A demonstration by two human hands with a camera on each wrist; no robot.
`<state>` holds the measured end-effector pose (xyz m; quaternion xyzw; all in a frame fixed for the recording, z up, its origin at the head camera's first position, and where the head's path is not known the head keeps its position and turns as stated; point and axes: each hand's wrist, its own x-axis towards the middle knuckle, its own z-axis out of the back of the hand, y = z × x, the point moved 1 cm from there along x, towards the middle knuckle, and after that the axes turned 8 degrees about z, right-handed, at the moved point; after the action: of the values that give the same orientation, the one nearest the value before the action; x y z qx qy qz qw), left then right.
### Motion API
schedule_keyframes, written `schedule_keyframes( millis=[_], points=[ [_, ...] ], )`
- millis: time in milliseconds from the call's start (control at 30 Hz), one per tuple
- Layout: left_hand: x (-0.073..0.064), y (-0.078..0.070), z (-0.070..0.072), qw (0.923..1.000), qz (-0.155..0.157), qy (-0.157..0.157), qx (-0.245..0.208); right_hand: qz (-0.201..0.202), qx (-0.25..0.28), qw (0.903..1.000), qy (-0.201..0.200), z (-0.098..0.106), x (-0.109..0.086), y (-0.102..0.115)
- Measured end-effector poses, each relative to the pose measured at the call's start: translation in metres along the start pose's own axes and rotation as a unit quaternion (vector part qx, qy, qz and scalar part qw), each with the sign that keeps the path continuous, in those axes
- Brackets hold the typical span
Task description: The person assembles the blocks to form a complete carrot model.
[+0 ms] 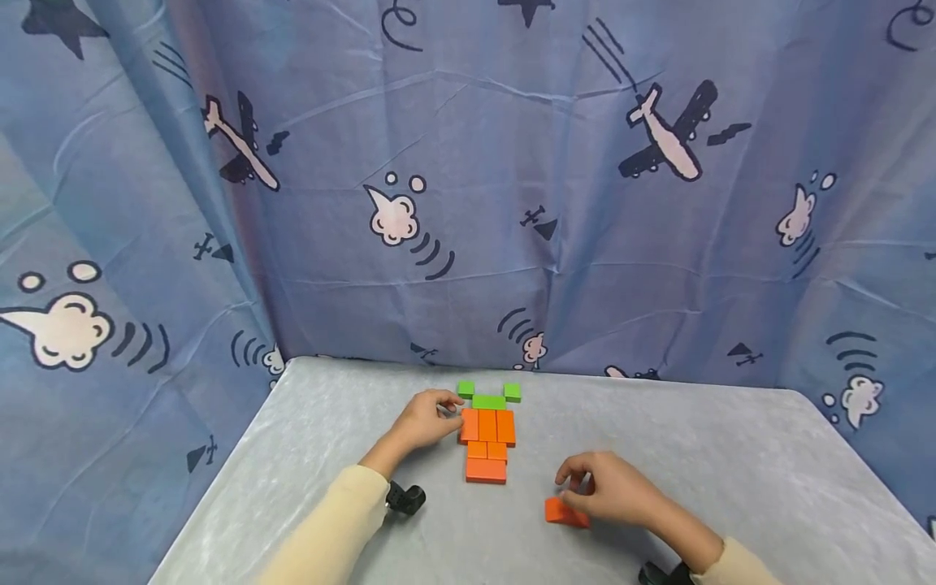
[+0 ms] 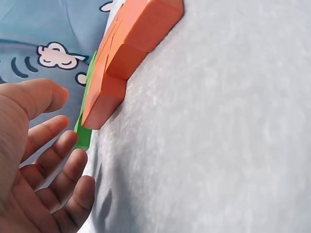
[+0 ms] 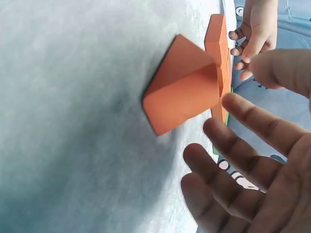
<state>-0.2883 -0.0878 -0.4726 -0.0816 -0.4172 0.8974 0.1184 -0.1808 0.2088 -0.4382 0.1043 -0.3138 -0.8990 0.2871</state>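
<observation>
An arrangement of orange blocks (image 1: 487, 426) lies flat in the middle of the table, with several green blocks (image 1: 488, 402) along its far side. Beside its left edge, my left hand (image 1: 426, 419) has loosely bent fingers and nothing in its grasp. The left wrist view shows a gap between those fingers and the nearest orange block (image 2: 103, 99). Apart from the arrangement, nearer and to the right, a triangular orange block (image 3: 184, 94) rests on the table. My right hand (image 1: 613, 487) is just over it, thumb and fingers spread, overlapping the block in the head view.
A pale cloth covers the table (image 1: 680, 439). Behind and at the sides hangs a blue curtain (image 1: 468, 203) printed with planes and clouds, close to the table's far edge. Black wrist devices (image 1: 405, 498) sit below both hands.
</observation>
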Motion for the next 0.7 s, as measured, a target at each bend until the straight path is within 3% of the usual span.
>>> schedule_keyframes(
  millis=[167,333,700],
  points=[
    [0.0063,0.0012,-0.0055,0.9998,0.005,0.001,-0.017,-0.013,0.009,0.9996,0.023,-0.0002,-0.0033,-0.0046],
    [0.0071,0.0028,-0.0073,1.0,0.009,0.001,-0.003,-0.025,0.015,0.9988,0.04,-0.0021,-0.0058,-0.007],
    [0.01,0.0036,-0.0082,0.9998,0.016,0.006,0.011,-0.01,-0.012,0.9993,0.033,-0.0059,-0.0105,-0.0052]
  ],
)
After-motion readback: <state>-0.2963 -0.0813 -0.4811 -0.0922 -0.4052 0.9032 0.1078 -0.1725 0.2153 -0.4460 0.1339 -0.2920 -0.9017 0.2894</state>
